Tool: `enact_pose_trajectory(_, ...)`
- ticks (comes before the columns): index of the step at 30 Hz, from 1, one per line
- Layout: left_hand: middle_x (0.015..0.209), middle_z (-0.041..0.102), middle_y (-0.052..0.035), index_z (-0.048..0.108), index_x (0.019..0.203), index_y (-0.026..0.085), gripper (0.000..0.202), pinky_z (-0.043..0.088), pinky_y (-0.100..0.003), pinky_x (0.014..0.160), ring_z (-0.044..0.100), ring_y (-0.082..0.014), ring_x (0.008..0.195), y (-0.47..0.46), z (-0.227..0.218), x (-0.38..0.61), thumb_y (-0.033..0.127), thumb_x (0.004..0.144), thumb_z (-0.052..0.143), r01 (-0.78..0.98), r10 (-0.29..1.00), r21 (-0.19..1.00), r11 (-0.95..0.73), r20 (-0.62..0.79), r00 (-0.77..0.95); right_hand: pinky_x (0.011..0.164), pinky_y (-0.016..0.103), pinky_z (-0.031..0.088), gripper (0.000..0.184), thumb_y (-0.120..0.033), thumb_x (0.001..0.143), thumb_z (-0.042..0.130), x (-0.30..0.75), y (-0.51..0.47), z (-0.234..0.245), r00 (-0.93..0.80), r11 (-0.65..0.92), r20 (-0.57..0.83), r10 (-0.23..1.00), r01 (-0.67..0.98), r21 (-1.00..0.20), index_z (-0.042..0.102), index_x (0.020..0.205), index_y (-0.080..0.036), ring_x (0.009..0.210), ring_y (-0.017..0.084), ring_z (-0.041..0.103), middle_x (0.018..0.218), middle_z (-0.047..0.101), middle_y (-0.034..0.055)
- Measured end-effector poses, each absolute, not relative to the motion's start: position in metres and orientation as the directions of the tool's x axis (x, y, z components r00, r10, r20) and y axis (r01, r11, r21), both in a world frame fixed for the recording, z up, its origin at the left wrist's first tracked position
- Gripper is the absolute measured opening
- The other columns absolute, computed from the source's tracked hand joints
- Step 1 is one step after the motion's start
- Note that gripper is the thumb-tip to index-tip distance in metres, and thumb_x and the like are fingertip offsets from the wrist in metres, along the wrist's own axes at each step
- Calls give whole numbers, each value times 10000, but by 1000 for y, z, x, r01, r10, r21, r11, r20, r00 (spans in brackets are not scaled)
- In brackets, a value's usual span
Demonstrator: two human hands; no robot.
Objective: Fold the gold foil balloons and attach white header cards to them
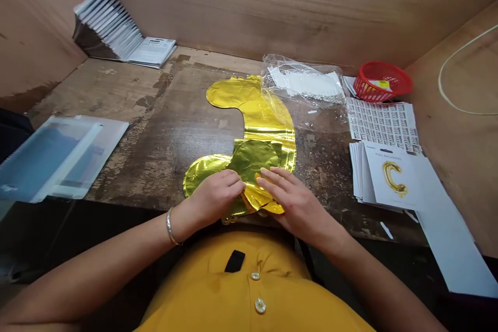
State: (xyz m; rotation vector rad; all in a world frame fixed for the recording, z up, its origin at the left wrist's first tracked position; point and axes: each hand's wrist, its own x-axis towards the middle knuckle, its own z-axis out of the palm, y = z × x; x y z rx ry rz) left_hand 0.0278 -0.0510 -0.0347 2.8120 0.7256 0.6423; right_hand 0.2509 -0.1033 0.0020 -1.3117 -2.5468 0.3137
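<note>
A flat gold foil balloon (268,129), shaped like a curved letter, lies on the dark worktop with its near part folded over itself. My left hand (216,194) is closed, its curled fingers pinching the folded foil near the table's front edge. Across the fold from it, my right hand (298,205) rests on the foil with its fingers stretched out and its fingertips pressing the gold surface. The right thumb is hidden beneath that hand. Crumpled foil shows between the two hands.
Behind the balloon lies a clear plastic bag (307,85) of white slips. A red basket (383,80), a sticker sheet (383,122) and printed balloon cards (392,176) are at right. Clear plastic sleeves (78,153) lie left; stacked packets (112,26) lean at the back left.
</note>
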Motion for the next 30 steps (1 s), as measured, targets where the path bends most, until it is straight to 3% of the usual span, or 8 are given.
enact_pose_trajectory(3,865,656,-84,641,893,132,198,529,-311,764,600,-185,850,-51,-36,17,161,964,459,428,549,358,-830,385,742,1119,491,381,610,-90,749,623,273,-97,-3,-591,536,48,805,690,-487,551,1347,-186,1383,258,387,1439,516,102)
enact_pose_trajectory(7,896,677,-68,646,916,155,145,515,-309,774,607,-178,850,-45,-36,8,204,951,514,458,627,447,-768,383,678,1147,523,314,665,-156,739,698,281,-96,-14,-587,481,7,809,656,-581,524,1379,-214,1403,268,356,1466,484,98)
enact_pose_trajectory(10,886,677,-53,640,875,175,162,485,-320,777,598,-182,842,-38,-33,7,238,954,514,502,665,458,-734,333,669,1092,511,391,523,-282,782,734,272,-98,-20,-494,430,68,867,671,-603,610,1288,-234,1347,272,429,1372,582,97)
enact_pose_trajectory(13,862,674,-40,625,842,192,169,433,-346,775,577,-205,861,-35,-26,11,278,947,524,590,712,421,-690,247,657,959,436,495,173,-261,860,642,258,-98,-23,-290,326,159,944,737,-592,732,1002,-221,1167,260,550,1120,704,87)
enact_pose_trajectory(18,784,641,-35,583,802,194,209,362,-350,713,541,-226,816,-33,-17,22,313,952,499,765,839,359,-535,121,530,770,392,477,236,-274,897,571,243,-90,-23,-33,133,215,976,874,-468,616,674,-207,884,251,541,862,650,85)
enact_pose_trajectory(24,773,623,-33,585,853,194,109,332,-332,685,538,-217,754,-28,-17,29,269,917,540,797,860,337,-501,95,501,698,371,389,245,-318,899,561,238,-84,-29,20,28,239,971,979,-200,565,677,-216,835,259,485,808,598,86)
enact_pose_trajectory(28,777,644,-30,610,896,207,98,320,-325,668,546,-221,765,-30,-17,31,255,922,529,787,851,333,-519,117,512,693,375,380,231,-331,907,553,234,-83,-28,41,-6,259,965,991,-135,594,714,-210,821,264,487,798,598,96)
enact_pose_trajectory(30,778,663,-27,633,910,222,113,315,-324,664,552,-229,785,-31,-17,33,250,926,524,777,839,329,-537,110,533,738,402,395,172,-323,906,556,232,-82,-26,70,-32,300,952,991,-130,648,867,-183,883,287,503,904,631,134)
